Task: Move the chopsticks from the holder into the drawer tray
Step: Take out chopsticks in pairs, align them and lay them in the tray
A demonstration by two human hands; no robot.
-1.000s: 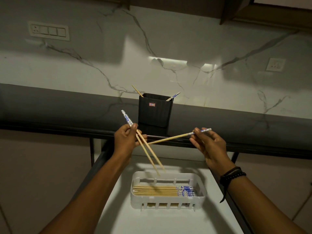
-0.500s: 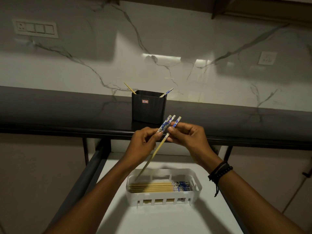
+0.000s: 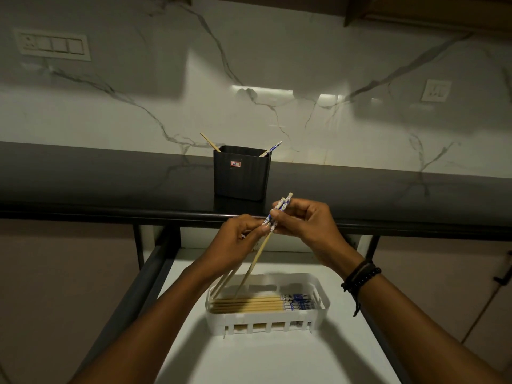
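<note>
Black countertop [image 3: 110, 184] and holder [image 3: 241, 176] behind left hand [image 3: 235, 242], right hand [image 3: 307, 225], chopsticks [image 3: 258, 257].

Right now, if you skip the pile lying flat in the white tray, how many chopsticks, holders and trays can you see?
Black holder: 1
White tray: 1
Standing chopsticks poking out of that holder: 2
Held chopsticks, pinched by the left hand and the right hand: 3, as far as I can tell
Total: 7

Held chopsticks [image 3: 259, 252] slant tips-down over white tray [image 3: 266, 318]; two others [image 3: 273, 147] lean in black holder [image 3: 241, 176].
</note>
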